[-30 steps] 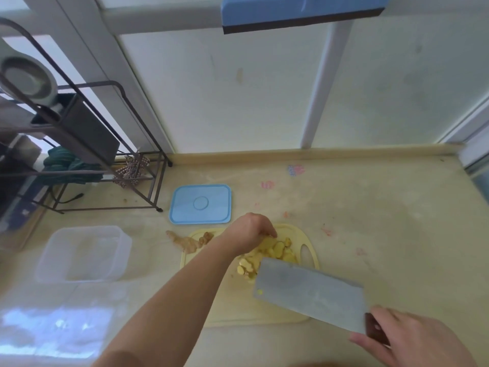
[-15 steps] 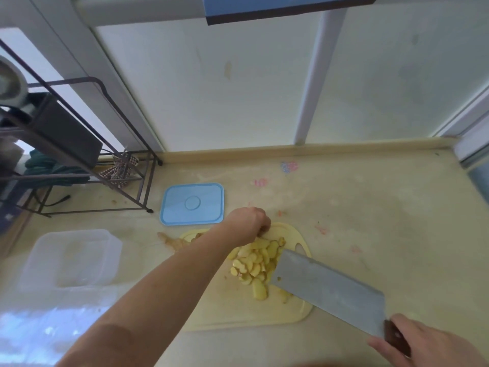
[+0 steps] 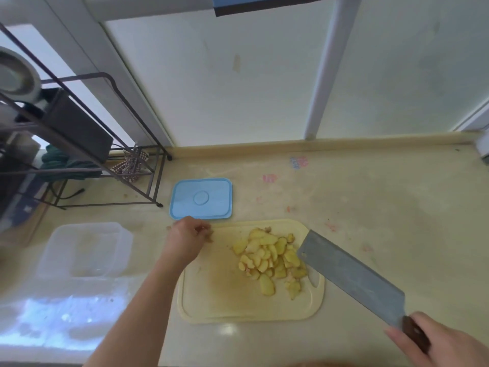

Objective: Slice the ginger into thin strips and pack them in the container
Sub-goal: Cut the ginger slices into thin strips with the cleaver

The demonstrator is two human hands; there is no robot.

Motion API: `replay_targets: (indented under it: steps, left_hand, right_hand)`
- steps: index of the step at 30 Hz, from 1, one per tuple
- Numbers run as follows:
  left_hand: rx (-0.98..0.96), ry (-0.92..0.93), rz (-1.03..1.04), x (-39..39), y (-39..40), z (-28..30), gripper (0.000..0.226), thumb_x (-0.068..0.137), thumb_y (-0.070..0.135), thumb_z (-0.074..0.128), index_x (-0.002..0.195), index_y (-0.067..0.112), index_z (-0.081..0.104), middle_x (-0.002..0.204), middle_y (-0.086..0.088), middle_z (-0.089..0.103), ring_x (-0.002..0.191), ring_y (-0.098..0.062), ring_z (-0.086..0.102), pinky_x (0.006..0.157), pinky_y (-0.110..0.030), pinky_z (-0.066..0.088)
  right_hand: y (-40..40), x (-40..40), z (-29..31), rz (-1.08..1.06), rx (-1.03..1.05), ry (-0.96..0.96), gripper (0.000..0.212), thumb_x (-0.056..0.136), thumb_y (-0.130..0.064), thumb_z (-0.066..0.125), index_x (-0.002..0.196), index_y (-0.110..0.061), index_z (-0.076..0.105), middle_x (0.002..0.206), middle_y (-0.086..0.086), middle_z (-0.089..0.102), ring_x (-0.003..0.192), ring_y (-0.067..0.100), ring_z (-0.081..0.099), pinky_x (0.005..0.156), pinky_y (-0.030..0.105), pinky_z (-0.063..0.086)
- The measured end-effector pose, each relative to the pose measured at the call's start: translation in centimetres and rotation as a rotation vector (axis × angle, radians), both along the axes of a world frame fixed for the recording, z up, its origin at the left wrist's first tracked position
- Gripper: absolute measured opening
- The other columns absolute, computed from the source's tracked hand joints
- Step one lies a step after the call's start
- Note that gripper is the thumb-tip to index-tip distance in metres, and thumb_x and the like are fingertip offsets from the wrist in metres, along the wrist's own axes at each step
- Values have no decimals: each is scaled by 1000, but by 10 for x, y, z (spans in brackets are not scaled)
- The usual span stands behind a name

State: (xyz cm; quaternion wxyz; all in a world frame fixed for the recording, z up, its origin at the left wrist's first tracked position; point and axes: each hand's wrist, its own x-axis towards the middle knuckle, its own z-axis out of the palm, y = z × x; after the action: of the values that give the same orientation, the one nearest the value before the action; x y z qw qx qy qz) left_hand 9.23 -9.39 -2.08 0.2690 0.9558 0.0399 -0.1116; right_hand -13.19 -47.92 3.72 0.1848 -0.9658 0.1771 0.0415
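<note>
Right hand [image 3: 439, 343], nearest, at the lower right corner: fingers wrapped round the dark handle of a cleaver [image 3: 352, 276], the broad grey blade angled up and left, its far tip at the right edge of the cutting board [image 3: 211, 295]. Judged held off to the side, clear of the pile, while the other hand worked.

Cutting board, pale yellow, flat on the desk [image 3: 370, 207] just in front of the person. It carried the ginger [image 3: 267, 258]: a loose heap of pale yellow oval slices, overlapping, on the right half of the board close to the blade. The pieces were flat rounds, not yet strips, so the cutting was judged only partly done.

Left hand [image 3: 189, 234], at the far left corner of the board: fingers curled together, seemingly pinching small brownish scraps, though what they held was too small to tell. Probably clearing peel or trimmings off the board.

Container [image 3: 84, 250], clear plastic, open, on the desk to the left of the board and well apart from it; no ginger visible in it, ready for packing.

Lid [image 3: 201, 198], light blue, flat on the desk just beyond the left hand.

Wire rack [image 3: 105, 144], dark metal, far left against the wall.
</note>
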Motion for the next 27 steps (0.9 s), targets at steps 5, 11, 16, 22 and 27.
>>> replay_targets:
  steps: [5, 11, 16, 22, 27]
  left_hand:
    - [-7, -270, -93, -3, -22, -8, 20, 84, 6, 74, 103, 12, 77, 98, -3, 67, 93, -28, 60, 82, -34, 48]
    - [27, 69, -301, 19, -127, 12, 15, 90, 29, 66, 103, 25, 73, 101, 4, 69, 91, -18, 64, 82, -34, 56]
    - [319, 130, -426, 28, -152, 10, 16, 87, 23, 67, 103, 26, 66, 100, 2, 62, 81, -20, 55, 78, -28, 39]
    - [249, 144, -441, 23, -154, 7, 30, 92, 6, 51, 112, 24, 65, 111, -4, 63, 97, -28, 63, 80, -29, 42]
    - [184, 144, -431, 19, -150, 6, 35, 92, 0, 48, 113, 21, 67, 109, -7, 62, 95, -30, 64, 77, -34, 52]
  right_hand:
    - [-8, 0, -11, 22, -60, -35, 69, 75, -88, 19, 53, -28, 46, 34, -12, 32, 26, 4, 41, 32, 21, 35]
    - [-23, -4, -22, -36, -79, -54, 74, 71, -92, 17, 52, -26, 45, 35, -7, 43, 28, -2, 38, 40, 19, 43]
    - [-30, -8, -26, -87, -69, -113, 74, 72, -91, 18, 51, -26, 45, 36, -5, 45, 36, 3, 49, 40, 18, 43]
    - [-38, -10, -43, -117, -16, -111, 75, 69, -93, 21, 51, -25, 46, 47, -9, 49, 48, 2, 54, 54, 20, 46]
    - [-34, -3, -42, -86, -2, -112, 72, 69, -93, 19, 52, -28, 46, 46, -12, 49, 44, -1, 52, 54, 16, 45]
